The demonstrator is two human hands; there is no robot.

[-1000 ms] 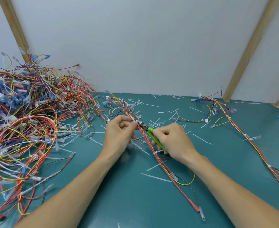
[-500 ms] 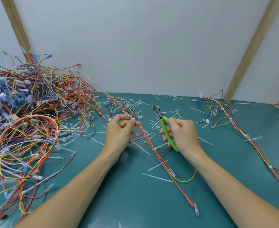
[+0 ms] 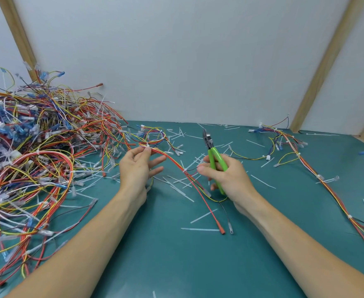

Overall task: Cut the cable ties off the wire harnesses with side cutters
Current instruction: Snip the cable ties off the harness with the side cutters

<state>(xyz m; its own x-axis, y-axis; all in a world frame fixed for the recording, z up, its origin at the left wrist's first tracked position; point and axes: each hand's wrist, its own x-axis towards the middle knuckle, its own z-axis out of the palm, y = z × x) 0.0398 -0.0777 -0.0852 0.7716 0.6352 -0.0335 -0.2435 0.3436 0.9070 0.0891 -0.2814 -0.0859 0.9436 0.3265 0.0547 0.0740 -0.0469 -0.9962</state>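
Note:
A wire harness (image 3: 177, 166) of red, orange and yellow wires runs across the green table between my hands. My left hand (image 3: 137, 168) pinches it near a white cable tie (image 3: 148, 145), the other fingers spread. Another white tie (image 3: 185, 170) sits on the bundle midway. My right hand (image 3: 228, 179) grips the green-handled side cutters (image 3: 214, 157), jaws pointing up and away, clear of the wires. The harness ends in a red terminal (image 3: 221, 231) near me.
A big tangled pile of harnesses (image 3: 32, 158) fills the left side. A second harness (image 3: 305, 166) lies along the right. Several cut white tie pieces (image 3: 200, 229) litter the green table (image 3: 198, 265). A white wall with wooden battens stands behind.
The cutters left the harness and swung upright as my right hand drew back to the right. My left hand slid further up the bundle and spread its fingers.

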